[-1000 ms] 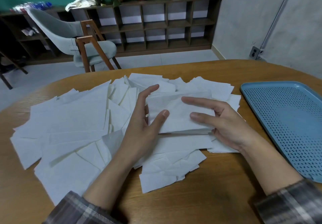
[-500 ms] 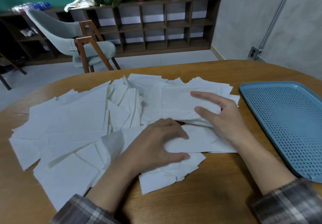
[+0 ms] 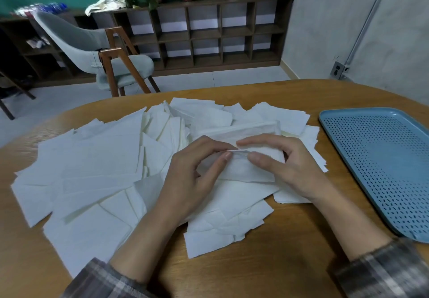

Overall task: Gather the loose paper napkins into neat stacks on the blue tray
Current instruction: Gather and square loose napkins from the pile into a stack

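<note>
White paper napkins [image 3: 92,172] lie scattered in a wide loose heap across the wooden table [image 3: 290,263]. Near the middle of the heap, my left hand [image 3: 195,181] and my right hand [image 3: 285,165] both pinch one small bundle of napkins [image 3: 246,170] between thumb and fingers, holding it just above the pile. Their fingertips almost meet over its top edge. The blue perforated tray [image 3: 380,165] sits to the right of my right hand with nothing on it.
The table's rounded far edge runs behind the heap. Beyond it stand a grey chair [image 3: 102,51] with wooden legs, a dark shelf unit [image 3: 209,33] with potted plants on top, and a grey wall [image 3: 371,19] at the right.
My left hand lifted off the lower napkins and moved up to the bundle that my right hand held. Both hands now pinch that bundle together nearer the middle.
</note>
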Motion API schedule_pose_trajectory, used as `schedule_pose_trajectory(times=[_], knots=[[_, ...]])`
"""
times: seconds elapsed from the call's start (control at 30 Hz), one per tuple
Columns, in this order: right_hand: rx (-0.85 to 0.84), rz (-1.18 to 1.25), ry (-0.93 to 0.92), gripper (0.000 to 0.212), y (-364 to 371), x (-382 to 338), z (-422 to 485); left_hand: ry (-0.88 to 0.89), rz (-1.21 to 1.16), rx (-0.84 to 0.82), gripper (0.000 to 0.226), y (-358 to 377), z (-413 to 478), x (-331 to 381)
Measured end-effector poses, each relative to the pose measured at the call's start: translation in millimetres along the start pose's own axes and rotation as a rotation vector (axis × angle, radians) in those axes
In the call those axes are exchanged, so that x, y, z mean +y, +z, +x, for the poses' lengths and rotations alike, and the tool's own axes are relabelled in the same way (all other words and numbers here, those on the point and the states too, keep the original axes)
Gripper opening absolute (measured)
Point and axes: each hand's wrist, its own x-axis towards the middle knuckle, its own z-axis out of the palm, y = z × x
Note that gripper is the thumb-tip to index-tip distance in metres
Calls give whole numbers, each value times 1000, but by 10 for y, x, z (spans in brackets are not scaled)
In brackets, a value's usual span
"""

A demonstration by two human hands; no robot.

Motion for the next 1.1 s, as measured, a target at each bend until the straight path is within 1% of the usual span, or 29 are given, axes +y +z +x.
schedule_pose_trajectory(times=[0.07, 0.13, 0.2, 0.27, 0.33, 0.47, 0.63, 0.93, 1.03, 1.1], knots=[[-24, 55, 15, 25, 15, -12, -17, -16, -10, 41, 13, -7, 5, -7], [-31, 148, 43, 26, 22, -23, -33, -62, -37, 83, 13, -10, 1, -6], [27, 148, 45, 25, 48, -32, -19, -123, -77, 117, 15, -10, -6, 6], [90, 108, 43, 22, 61, -15, 5, -191, -113, 139, 22, -14, 4, 20], [104, 115, 53, 22, 52, -22, 11, -250, -140, 165, 29, -25, 19, 20], [22, 209, 51, 37, 47, -68, -12, -329, -189, 232, 34, -51, 38, 25], [-25, 185, 39, 54, 66, -64, -19, -378, -216, 254, 36, -57, 45, 54], [-13, 190, 34, 60, 108, -69, -6, -323, -163, 278, 40, -23, 33, 58], [31, 339, 30, 73, 78, -61, 12, -322, -113, 330, 52, -2, 31, 61], [60, 461, 27, 81, 34, -57, 24, -398, -168, 307, 64, -33, 50, 74]])
